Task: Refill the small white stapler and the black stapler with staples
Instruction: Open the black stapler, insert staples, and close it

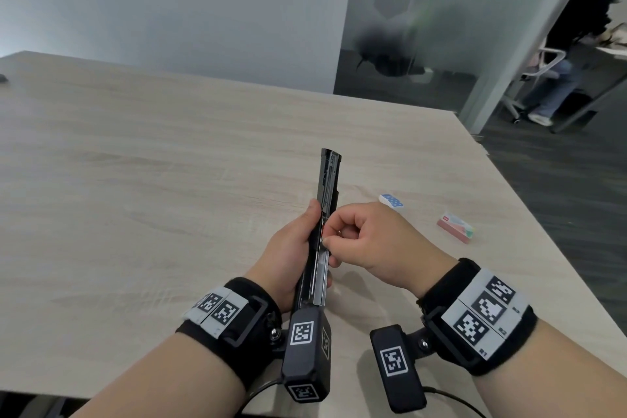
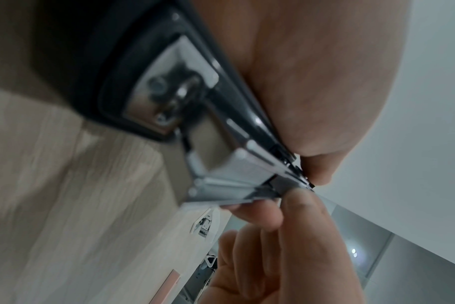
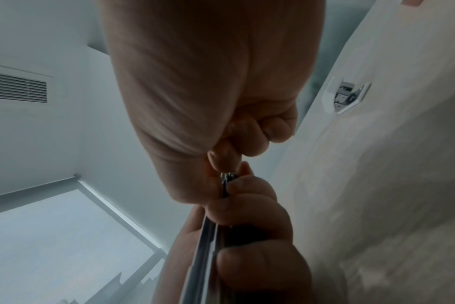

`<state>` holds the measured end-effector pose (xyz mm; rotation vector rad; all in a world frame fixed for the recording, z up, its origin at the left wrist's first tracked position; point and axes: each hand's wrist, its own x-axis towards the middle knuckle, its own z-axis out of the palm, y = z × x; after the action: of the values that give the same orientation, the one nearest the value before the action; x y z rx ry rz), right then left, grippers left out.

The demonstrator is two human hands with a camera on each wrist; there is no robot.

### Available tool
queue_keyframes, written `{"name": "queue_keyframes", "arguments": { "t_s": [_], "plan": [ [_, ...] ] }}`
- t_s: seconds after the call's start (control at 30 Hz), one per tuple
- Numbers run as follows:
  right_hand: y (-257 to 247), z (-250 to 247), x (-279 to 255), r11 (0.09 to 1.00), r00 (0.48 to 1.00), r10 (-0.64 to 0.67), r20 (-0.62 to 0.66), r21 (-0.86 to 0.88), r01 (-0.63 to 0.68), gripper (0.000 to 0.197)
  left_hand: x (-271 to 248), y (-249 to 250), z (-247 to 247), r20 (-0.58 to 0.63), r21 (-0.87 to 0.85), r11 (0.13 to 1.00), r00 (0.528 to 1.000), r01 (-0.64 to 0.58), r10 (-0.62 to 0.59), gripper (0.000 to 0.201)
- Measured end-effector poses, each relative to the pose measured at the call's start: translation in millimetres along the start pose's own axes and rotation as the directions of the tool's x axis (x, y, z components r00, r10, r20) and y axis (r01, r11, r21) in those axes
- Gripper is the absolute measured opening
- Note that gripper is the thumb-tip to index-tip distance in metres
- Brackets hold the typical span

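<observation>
Black stapler swung open above the table; small white stapler lying beyond.

Left hand was held palm inward, thumb extended upward, fingers curled round a long black stapler opened out straight. Right hand was curled in a loose fist, thumb and index fingertip pinched at the stapler's metal channel. Both forearms converged, wrists strapped.

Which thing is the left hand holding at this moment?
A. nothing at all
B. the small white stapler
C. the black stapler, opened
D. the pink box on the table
C: the left hand grips the black stapler, which is swung open with its metal channel exposed, while the right hand pinches at that channel.
</observation>
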<state>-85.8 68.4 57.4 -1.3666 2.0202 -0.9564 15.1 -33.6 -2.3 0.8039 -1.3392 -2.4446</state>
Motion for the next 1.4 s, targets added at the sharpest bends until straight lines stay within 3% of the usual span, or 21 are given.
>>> {"name": "queue_keyframes", "arguments": {
  "t_s": [0.23, 0.47, 0.57, 0.7, 0.8, 0.9, 1.0, 1.17, 1.3, 1.4],
  "plan": [
    [4, 4, 2, 0.988, 0.995, -0.002, -0.103, -0.154, -0.014, 0.009, 0, 0, 0, -0.014, -0.023, 1.0, 1.0, 0.008, -0.009, 0.067],
    [4, 6, -3, 0.979, 0.999, -0.015, -0.05, -0.205, 0.004, 0.01, 1, 0, 1, -0.06, -0.03, 1.0, 0.998, -0.007, 0.005, 0.063],
    [5, 7, -5, 0.975, 0.996, -0.037, -0.085, -0.22, 0.018, 0.009, 1, -1, 0, -0.046, -0.026, 1.0, 0.999, -0.003, 0.002, 0.063],
    [13, 6, -2, 0.998, 0.971, 0.02, -0.238, 0.064, -0.005, 0.008, 0, 0, -1, 0.041, -0.05, 0.999, 0.999, -0.003, 0.005, 0.061],
    [19, 3, 7, 0.934, 0.912, 0.196, -0.36, 0.352, -0.062, 0.016, 0, -1, -2, 0.128, -0.107, 0.993, 0.99, -0.047, 0.061, 0.053],
    [17, 0, 17, 0.756, 0.906, 0.368, -0.208, 0.634, -0.161, 0.034, -3, -3, -2, 0.21, -0.065, 0.996, 0.975, -0.064, 0.076, 0.051],
    [11, -1, 24, 0.599, 0.931, 0.351, -0.102, 0.789, -0.139, 0.037, -3, -3, -2, 0.257, -0.001, 0.999, 0.966, -0.033, 0.033, 0.057],
    [10, -4, 30, 0.751, 0.94, 0.238, -0.243, 0.66, -0.02, 0.02, 0, -4, -4, 0.187, -0.064, 0.997, 0.981, -0.04, 0.051, 0.053],
    [11, -11, 30, 0.831, 0.883, 0.167, -0.438, 0.544, 0.113, 0.013, 1, -5, 0, 0.13, -0.088, 0.994, 0.988, -0.066, 0.078, 0.045],
    [16, -13, 28, 0.877, 0.851, 0.047, -0.524, 0.429, 0.216, 0.019, 2, -5, 3, 0.085, -0.073, 0.995, 0.994, -0.066, 0.073, 0.041]
  ]
}}
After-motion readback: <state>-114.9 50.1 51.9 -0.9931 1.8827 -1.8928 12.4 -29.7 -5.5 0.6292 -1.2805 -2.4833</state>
